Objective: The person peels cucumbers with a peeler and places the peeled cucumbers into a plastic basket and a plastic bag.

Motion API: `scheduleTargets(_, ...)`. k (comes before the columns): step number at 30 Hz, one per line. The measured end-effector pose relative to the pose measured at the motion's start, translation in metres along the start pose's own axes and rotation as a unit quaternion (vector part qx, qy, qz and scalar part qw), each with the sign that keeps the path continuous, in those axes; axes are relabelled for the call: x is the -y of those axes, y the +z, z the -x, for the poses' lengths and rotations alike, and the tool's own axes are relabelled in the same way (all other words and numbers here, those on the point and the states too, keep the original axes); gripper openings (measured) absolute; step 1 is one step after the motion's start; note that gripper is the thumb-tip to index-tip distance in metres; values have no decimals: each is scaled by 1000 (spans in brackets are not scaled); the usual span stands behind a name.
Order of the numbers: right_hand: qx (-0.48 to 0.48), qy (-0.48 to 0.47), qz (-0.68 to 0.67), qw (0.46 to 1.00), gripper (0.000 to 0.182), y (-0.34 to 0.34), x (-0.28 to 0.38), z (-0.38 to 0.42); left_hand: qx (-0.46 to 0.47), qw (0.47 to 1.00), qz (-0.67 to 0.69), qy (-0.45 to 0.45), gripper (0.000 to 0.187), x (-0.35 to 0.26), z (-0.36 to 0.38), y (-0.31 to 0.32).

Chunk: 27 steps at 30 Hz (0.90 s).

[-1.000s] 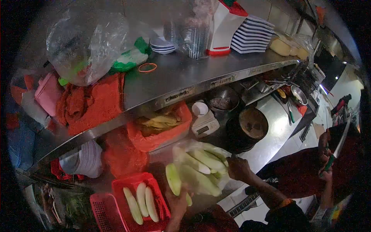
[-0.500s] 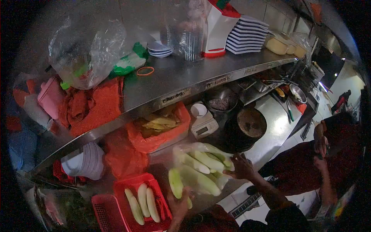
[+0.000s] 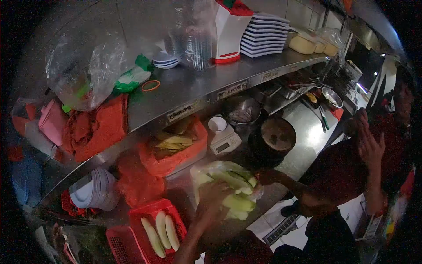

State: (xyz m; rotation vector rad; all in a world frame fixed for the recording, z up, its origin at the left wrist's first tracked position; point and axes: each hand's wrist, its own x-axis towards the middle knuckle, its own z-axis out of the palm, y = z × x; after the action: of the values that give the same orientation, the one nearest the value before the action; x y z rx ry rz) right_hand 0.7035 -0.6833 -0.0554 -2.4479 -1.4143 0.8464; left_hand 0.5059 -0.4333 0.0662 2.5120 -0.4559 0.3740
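A clear plastic bag (image 3: 200, 174) of long, smooth pale-green vegetables (image 3: 239, 204) lies on the steel counter. My right hand (image 3: 267, 177) is closed on the bag's right edge. Over the left part of the bag reaches my left hand (image 3: 214, 198), its fingers smeared by motion and partly hidden among the vegetables; I cannot tell whether it holds one. Left of my left forearm stands a red plastic basket (image 3: 136, 211), with three whitish-green long vegetables (image 3: 161, 233) lying side by side in it.
Behind the bag are an orange-lined tub (image 3: 176, 165) of yellowish pieces, a digital scale (image 3: 226, 143) with a white cup, and a dark pot (image 3: 278, 134). A steel shelf (image 3: 184, 88) overhangs the counter. Stacked bowls (image 3: 94, 189) sit left. Another person (image 3: 371, 149) stands at right.
My left hand has moved up and right from beside the basket onto the bag. The pale-green vegetable it held no longer shows separately. My right hand stays at the bag.
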Motion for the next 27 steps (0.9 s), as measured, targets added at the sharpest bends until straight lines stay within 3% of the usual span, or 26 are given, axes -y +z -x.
scheduleTargets(2, 22, 213, -180, 960, 55, 2, 12, 9, 51, 996, -65, 22, 50, 19, -13, 23)
scheduleTargets(3, 21, 214, -180, 960, 55, -1, 29, 19, 100, 985, -131, 43, 51, 28, -19, 34)
scheduleTargets(4, -105, 102, -134, 980, 52, -5, 53, 34, 101, 985, -131, 44, 51, 33, -21, 40)
scheduleTargets(6, -230, -11, -84, 970, 50, 11, 67, 37, 139, 986, -74, 54, 64, 39, -25, 47)
scheduleTargets(7, -253, 18, -120, 960, 53, 31, 66, 33, 142, 985, -74, 56, 64, 39, -26, 45)
scheduleTargets(9, -277, 46, -158, 947, 55, 34, 79, 29, 166, 983, -24, 73, 83, 36, -29, 38)
scheduleTargets(12, -249, 154, 74, 953, 60, 18, 103, 31, 138, 988, -6, 67, 91, 41, -20, 53)
scheduleTargets(13, -252, 153, 73, 953, 60, 28, 92, 27, 138, 988, -8, 69, 91, 43, -18, 56)
scheduleTargets(15, -336, 66, 109, 933, 55, 58, 69, 18, 179, 983, -27, 18, 89, 38, -19, 52)
scheduleTargets(16, -337, 65, 108, 933, 55, 68, 67, 17, 192, 981, -35, 1, 88, 36, -19, 50)
scheduleTargets(19, -478, 70, 28, 875, 37, 68, 72, 11, 174, 982, -73, 9, 86, 32, -21, 50)
scheduleTargets(21, -385, 103, 167, 902, 29, 59, 74, 6, 80, 996, -14, 29, 84, 34, -17, 57)
scheduleTargets(24, -437, 34, 207, 874, 26, 48, 77, 16, 100, 994, -39, 38, 84, 35, -20, 54)
scheduleTargets(25, -437, 34, 206, 875, 26, 45, 78, 23, 101, 993, -39, 37, 84, 37, -19, 54)
scheduleTargets(27, -501, -34, 81, 861, 35, 38, 86, 40, 91, 994, -32, 46, 85, 39, -16, 56)
